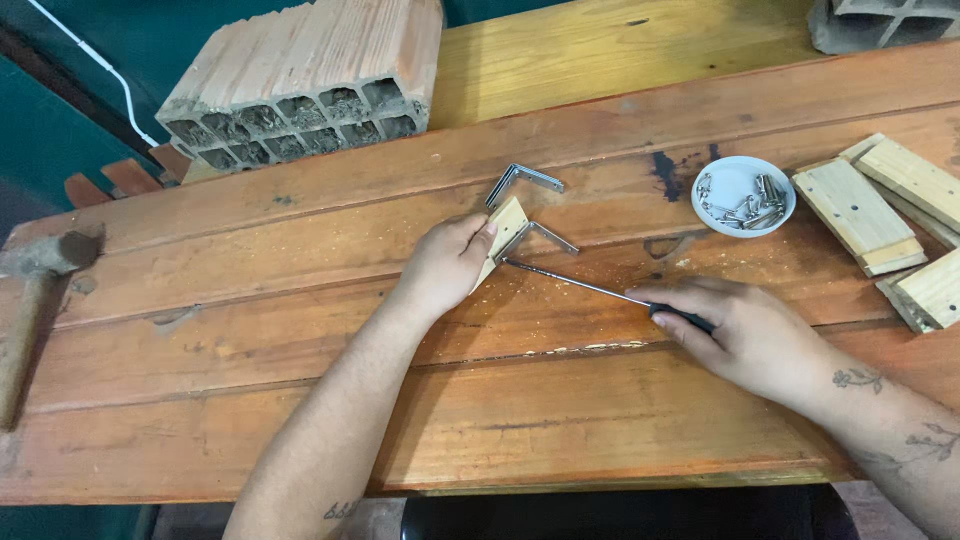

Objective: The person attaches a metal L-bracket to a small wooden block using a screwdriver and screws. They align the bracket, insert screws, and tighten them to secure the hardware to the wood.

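With the left hand [445, 262] clamped around the small wooden block [503, 238] mid-bench against its metal angle bracket [545, 236], the right hand [745, 335], fisted round the screwdriver [590, 287], should probably keep the shaft square and press firmly.

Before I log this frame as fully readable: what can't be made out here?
All in the head view:
- Screwdriver tip: where it meets the small wood block, too small to tell.
- Block's near face: covered by the left hand.
- Screwdriver handle: mostly wrapped by the right hand.
- White dish: its metal pieces too small to identify.
- Hammer: cut by the left edge.
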